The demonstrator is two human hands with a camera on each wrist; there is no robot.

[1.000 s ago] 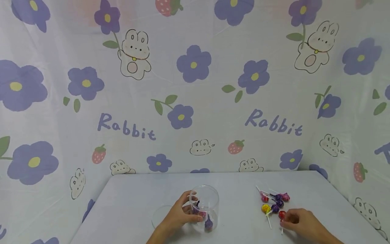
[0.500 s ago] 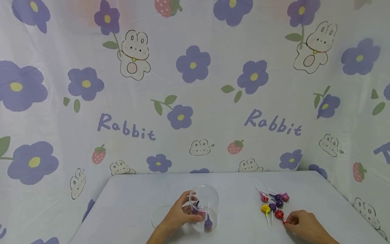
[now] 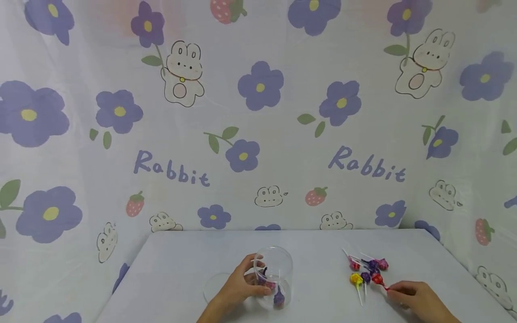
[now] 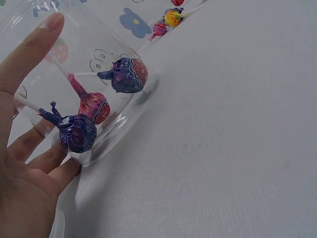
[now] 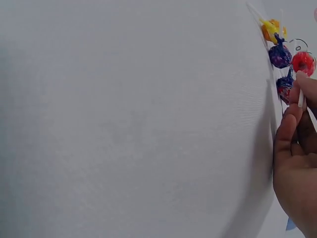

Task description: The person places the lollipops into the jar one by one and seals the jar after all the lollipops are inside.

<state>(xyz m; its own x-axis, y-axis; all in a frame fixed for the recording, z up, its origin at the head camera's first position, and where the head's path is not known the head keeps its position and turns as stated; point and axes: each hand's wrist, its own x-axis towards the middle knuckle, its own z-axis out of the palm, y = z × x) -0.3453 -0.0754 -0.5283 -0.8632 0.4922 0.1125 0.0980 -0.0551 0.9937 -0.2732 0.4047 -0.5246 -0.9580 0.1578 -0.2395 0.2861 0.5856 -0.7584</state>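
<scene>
My left hand (image 3: 244,285) grips the side of a clear round jar (image 3: 285,265), thumb in front, the other fingers round behind. Inside the jar lie two dark blue-purple lollipops (image 4: 78,134) and a pink one (image 4: 94,108), sticks attached. On the right, my right hand (image 3: 422,299) pinches a red lollipop (image 3: 377,279) by its stick end. The white stick (image 5: 300,97) shows between thumb and fingers in the right wrist view. Just beyond the red candy sit a purple lollipop (image 3: 365,277) and a yellow one (image 3: 356,279).
More lollipops, pink (image 3: 383,264) and purple (image 3: 372,266), lie in a loose cluster behind the red one. A clear round lid (image 3: 212,283) lies flat left of the jar, partly behind my left forearm. A patterned curtain (image 3: 226,188) hangs beyond the white table (image 3: 319,251).
My right fingers have slid from beside the red candy back toward its stick end. The red lollipop has turned and shifted slightly away. The purple one's stick now points frontward. My left hand keeps its hold.
</scene>
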